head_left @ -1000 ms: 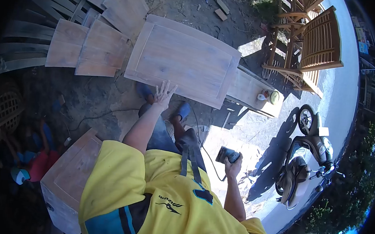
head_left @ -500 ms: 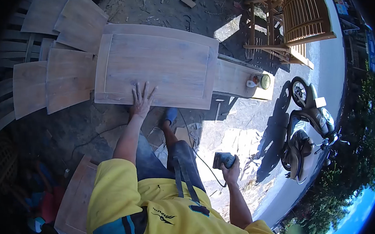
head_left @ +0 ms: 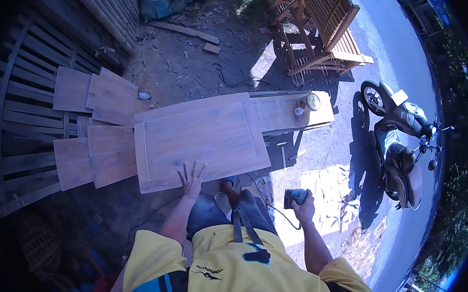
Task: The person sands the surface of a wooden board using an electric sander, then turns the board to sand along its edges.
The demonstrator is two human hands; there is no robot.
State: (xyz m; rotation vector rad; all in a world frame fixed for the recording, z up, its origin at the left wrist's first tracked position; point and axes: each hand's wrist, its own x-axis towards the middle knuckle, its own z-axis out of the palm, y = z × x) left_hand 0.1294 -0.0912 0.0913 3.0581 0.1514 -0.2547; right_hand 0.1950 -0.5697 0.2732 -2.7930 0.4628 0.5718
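A wide wooden panel (head_left: pixel 196 138) with a framed border lies tilted across a narrow workbench (head_left: pixel 280 112). My left hand (head_left: pixel 191 182) rests flat near the panel's front edge, its fingers spread. Away to the right of the panel, my right hand (head_left: pixel 304 206) grips a corded palm sander (head_left: pixel 295 197) in the air. From the sander a dark cord (head_left: pixel 281 213) curves back toward my legs. The sander does not touch the panel.
A glass jar (head_left: pixel 312 102) and a small white bottle (head_left: pixel 300 111) stand at the bench's far end. Several thinner boards (head_left: pixel 115 154) lie on a slatted bamboo bench (head_left: pixel 31 99) at left. A wooden chair (head_left: pixel 326 27) and a motorbike (head_left: pixel 402 141) stand to the right.
The view has shifted, bringing in more ground at the top. The panel now sits at an angle on the bench. My left hand stays on it, and my right hand still holds the sander.
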